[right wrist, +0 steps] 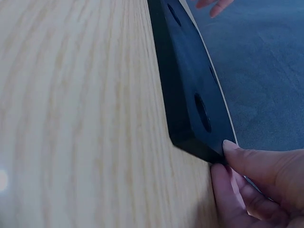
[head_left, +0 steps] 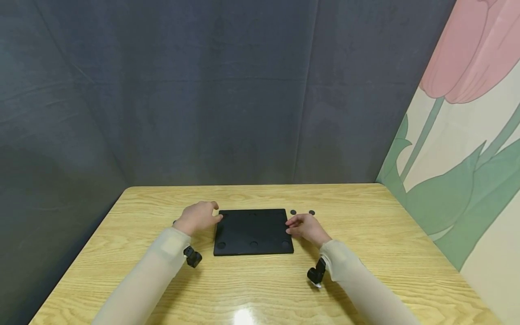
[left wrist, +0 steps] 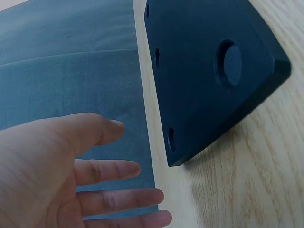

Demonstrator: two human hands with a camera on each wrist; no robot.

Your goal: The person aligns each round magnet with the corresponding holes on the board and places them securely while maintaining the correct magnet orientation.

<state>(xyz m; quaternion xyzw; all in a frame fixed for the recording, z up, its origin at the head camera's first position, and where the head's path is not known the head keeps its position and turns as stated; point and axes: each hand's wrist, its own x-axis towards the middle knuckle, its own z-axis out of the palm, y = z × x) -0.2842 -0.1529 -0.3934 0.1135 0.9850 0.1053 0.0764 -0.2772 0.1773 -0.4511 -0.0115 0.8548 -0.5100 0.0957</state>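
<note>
A flat black rectangular board [head_left: 253, 231] with round recesses near its edges lies on the table between the two hands. At its right edge, the right hand [head_left: 308, 228] pinches the board, thumb over the top and fingers against the side, as the right wrist view shows at the board's corner end [right wrist: 190, 114]. Beside the far left corner hovers the left hand [head_left: 199, 217], its fingers spread and relaxed. In the left wrist view the left hand [left wrist: 80, 175] holds nothing, and a gap shows between its fingertips and the board [left wrist: 199, 95].
Two small dark discs, a nearer one [head_left: 293, 212] and one farther right [head_left: 311, 212], lie on the wooden table [head_left: 252, 289] just beyond the right hand. Another dark piece [head_left: 174, 222] peeks out behind the left wrist. A dark curtain [head_left: 227, 99] hangs behind the table.
</note>
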